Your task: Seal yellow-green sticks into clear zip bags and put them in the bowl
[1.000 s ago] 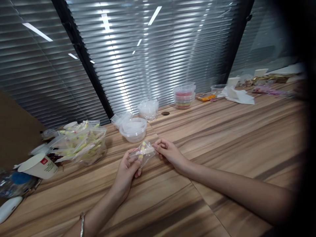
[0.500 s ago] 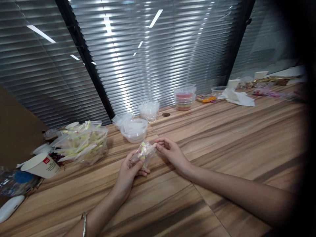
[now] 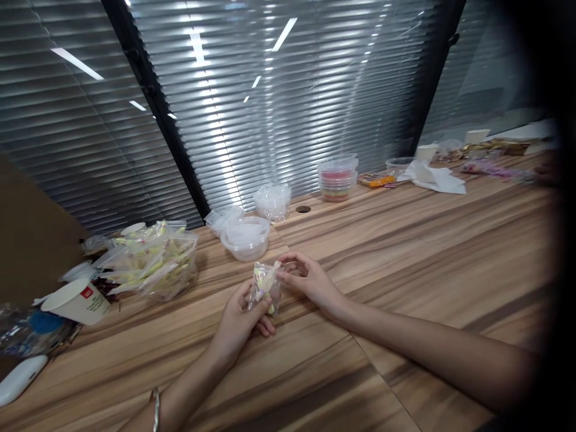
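Note:
A small clear plastic bag (image 3: 264, 281) with yellow and whitish contents is held above the wooden table. My left hand (image 3: 245, 315) grips its lower part, thumb on top and fingers underneath. At the bag's upper right edge, my right hand (image 3: 308, 279) pinches with thumb and forefinger; what exactly lies between those fingertips is too small to make out, but it looks like the bag's edge. Behind the hands stands a clear round tub (image 3: 245, 239) with whitish plastic inside.
To the left sits a heap of yellow-filled bags (image 3: 153, 261) in a clear container. Near it are a tilted paper cup (image 3: 78, 302) and a white device (image 3: 21, 379). Stacked tubs (image 3: 337, 177), a white tissue (image 3: 434, 177) and an orange packet (image 3: 377, 179) line the back by the blinds.
The bag has turned more upright in my left hand, which has shifted slightly right and down. My right fingertips have moved a little left along the bag's edge.

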The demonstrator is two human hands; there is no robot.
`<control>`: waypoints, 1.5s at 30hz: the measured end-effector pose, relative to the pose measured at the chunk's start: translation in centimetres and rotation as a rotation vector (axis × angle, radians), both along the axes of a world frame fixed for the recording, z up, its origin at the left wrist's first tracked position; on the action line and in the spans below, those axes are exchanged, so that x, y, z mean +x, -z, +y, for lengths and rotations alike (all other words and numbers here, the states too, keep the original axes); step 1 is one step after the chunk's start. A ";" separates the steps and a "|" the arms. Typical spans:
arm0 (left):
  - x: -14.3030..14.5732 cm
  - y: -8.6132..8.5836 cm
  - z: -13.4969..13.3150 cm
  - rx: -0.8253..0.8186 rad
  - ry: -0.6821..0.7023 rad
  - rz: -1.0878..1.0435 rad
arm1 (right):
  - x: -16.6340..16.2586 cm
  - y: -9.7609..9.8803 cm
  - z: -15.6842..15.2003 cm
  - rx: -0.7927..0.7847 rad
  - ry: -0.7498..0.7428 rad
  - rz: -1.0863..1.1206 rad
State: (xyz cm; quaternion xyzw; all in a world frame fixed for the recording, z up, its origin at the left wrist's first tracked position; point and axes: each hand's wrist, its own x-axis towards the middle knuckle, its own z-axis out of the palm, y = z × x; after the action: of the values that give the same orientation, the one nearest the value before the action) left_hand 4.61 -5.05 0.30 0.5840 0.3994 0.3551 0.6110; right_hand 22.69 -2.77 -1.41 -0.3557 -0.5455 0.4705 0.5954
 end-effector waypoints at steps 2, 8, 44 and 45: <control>0.0 0.0 0.0 0.008 0.001 0.009 | 0.0 0.2 0.1 0.014 -0.027 -0.010; 0.1 -0.1 0.0 0.013 -0.014 0.010 | 0.0 0.5 0.3 0.005 -0.040 -0.017; 0.2 -0.3 0.2 -0.034 -0.109 -0.141 | 0.1 -0.2 0.1 -0.076 0.054 0.116; 0.1 -0.2 0.3 -0.034 -0.106 -0.138 | 0.1 -0.3 0.1 -0.075 0.066 0.109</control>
State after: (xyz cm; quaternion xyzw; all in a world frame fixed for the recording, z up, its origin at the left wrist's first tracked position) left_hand 4.75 -4.73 0.48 0.5257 0.3926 0.4195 0.6273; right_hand 22.83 -2.63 -1.13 -0.3693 -0.4823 0.4895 0.6256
